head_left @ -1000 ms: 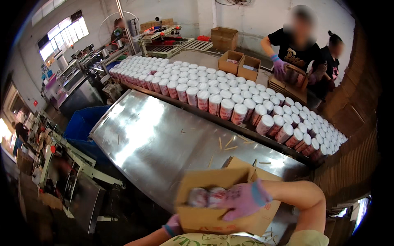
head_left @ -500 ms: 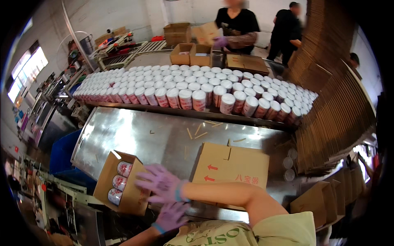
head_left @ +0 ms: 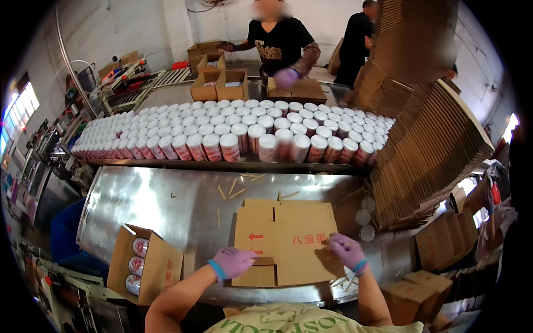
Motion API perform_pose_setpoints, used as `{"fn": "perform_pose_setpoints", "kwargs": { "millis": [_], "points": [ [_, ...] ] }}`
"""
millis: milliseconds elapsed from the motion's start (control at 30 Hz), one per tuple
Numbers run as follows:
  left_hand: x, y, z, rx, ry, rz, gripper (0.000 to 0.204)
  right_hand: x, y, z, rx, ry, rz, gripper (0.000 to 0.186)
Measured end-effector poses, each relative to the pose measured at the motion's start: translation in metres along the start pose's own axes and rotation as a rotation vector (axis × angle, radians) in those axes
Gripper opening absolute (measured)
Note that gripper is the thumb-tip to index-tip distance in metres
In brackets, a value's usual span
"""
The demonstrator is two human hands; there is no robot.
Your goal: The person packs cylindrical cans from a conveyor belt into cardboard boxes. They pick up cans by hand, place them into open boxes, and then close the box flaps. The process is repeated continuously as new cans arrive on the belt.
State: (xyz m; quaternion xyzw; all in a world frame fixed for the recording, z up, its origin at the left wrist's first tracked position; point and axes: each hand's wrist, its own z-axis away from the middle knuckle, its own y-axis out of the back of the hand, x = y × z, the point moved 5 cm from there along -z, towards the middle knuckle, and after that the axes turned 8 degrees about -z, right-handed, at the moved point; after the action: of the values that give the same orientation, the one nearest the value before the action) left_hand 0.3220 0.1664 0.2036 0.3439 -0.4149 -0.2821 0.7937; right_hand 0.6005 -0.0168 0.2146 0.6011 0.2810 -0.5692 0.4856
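Note:
A flattened cardboard carton [head_left: 305,222] with red print lies on the metal table in front of me. My left hand [head_left: 233,262], in a purple glove with a blue cuff, is closed on its left side by a slot in the near flaps. At the carton's right edge, my right hand [head_left: 348,252] has its gloved fingers curled onto the cardboard; the fingertips are partly hidden. To the left stands an open cardboard box [head_left: 161,269], tilted in view, with three printed cans [head_left: 136,265] showing inside.
Rows of white-lidded cans [head_left: 211,145] line the table's far side. Cardboard strips [head_left: 233,186] and clear round lids [head_left: 367,217] lie on the metal table [head_left: 139,194]. Stacked flat cartons [head_left: 427,161] rise at right. Across the cans, a co-worker [head_left: 280,47] stands by open boxes [head_left: 232,83].
Both hands have left the filled box at left and moved right to the flattened carton, one at each side. The view has shifted. The co-worker's hands have moved apart.

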Motion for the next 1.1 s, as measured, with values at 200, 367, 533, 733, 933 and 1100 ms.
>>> {"fn": "perform_pose_setpoints", "kwargs": {
  "millis": [200, 367, 533, 733, 933, 1100],
  "points": [
    [-0.007, 0.100, 0.052, 0.636, 0.075, 0.833, 0.041, -0.128, 0.006, -0.024, -0.054, 0.445, -0.629, 0.051],
    [0.060, 0.096, 0.041, 0.732, -0.471, 0.051, 0.056, -0.132, -0.020, -0.082, 0.073, 0.318, -0.222, 0.088],
    [0.046, 0.096, 0.004, 0.705, -0.424, 0.423, 0.061, -0.126, -0.024, -0.097, 0.026, 0.350, -0.249, 0.060],
    [0.017, 0.068, -0.022, 0.908, -0.218, 0.812, 0.079, -0.072, -0.007, -0.064, -0.141, 0.432, -0.230, 0.020],
    [0.041, 0.071, -0.004, 0.468, -0.102, 1.395, 0.095, -0.140, -0.011, -0.040, -0.181, 0.681, 0.295, 0.027],
    [-0.026, 0.016, -0.014, 0.361, 0.233, 1.350, 0.073, -0.078, -0.032, -0.007, -0.672, 0.717, 0.449, 0.037]
  ]
}}
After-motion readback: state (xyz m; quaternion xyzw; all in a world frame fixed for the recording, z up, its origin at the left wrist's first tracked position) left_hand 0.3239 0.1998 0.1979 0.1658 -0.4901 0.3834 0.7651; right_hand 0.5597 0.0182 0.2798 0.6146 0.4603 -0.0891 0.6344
